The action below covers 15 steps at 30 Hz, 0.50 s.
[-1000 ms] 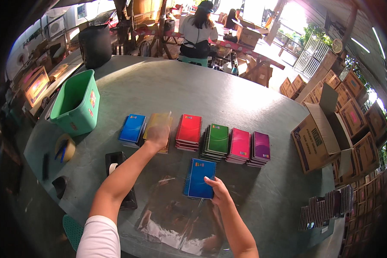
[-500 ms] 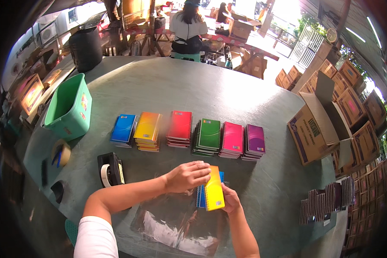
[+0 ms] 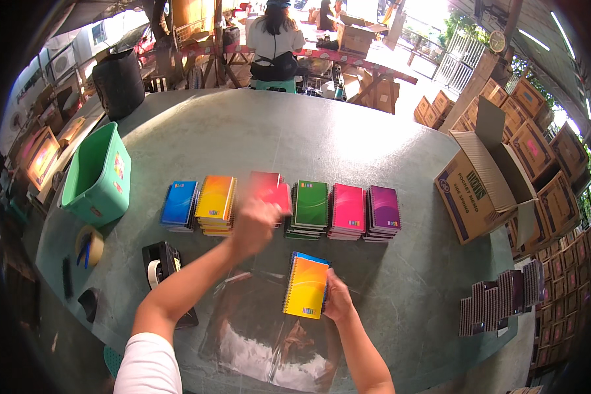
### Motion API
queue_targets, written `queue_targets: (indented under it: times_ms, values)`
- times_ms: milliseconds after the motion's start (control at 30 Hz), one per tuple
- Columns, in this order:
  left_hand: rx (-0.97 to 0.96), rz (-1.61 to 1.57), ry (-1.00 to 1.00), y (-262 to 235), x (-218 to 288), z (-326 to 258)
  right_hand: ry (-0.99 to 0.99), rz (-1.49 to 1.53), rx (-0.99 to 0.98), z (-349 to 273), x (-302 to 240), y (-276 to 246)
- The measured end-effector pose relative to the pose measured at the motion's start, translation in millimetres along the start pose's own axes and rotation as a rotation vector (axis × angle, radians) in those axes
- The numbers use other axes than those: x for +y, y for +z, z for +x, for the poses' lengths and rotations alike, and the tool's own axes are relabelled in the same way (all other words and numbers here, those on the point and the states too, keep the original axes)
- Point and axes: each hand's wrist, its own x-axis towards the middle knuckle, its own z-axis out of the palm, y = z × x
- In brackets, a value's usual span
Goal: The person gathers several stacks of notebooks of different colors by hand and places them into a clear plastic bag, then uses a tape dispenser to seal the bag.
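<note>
My right hand (image 3: 338, 297) grips the right edge of a yellow spiral notebook (image 3: 306, 287), with a blue one showing behind its top and side. My left hand (image 3: 256, 226), smeared by motion, reaches over the near part of the red notebook stack (image 3: 269, 185); whether its fingers hold a notebook cannot be made out. In the same row stand stacks of blue notebooks (image 3: 179, 203), yellow-orange notebooks (image 3: 216, 200), green notebooks (image 3: 310, 203), pink notebooks (image 3: 349, 207) and purple notebooks (image 3: 383, 207). Clear plastic film (image 3: 262, 351) lies below my hands.
A black tape dispenser (image 3: 167, 262), a tape roll (image 3: 90, 246) and a green bin (image 3: 105, 177) are on the left. To the right stand an open carton (image 3: 469, 190) and dark notebook stacks (image 3: 499, 302). A person (image 3: 276, 43) sits beyond the table.
My left hand has left the yellow notebook and moved up and left to the red stack. The right hand has drawn the yellow and blue notebooks slightly left, now more closely aligned.
</note>
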Motion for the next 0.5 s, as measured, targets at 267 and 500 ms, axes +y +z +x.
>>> queue_targets:
  times_ms: [267,500]
  values:
    - [0.123,0.031,0.075,26,58,39,-0.043,-0.127,-0.008,-6,-2,-6]
    - [0.231,-0.373,-0.11,23,50,46,-0.035,-0.048,0.053,-37,-17,-40]
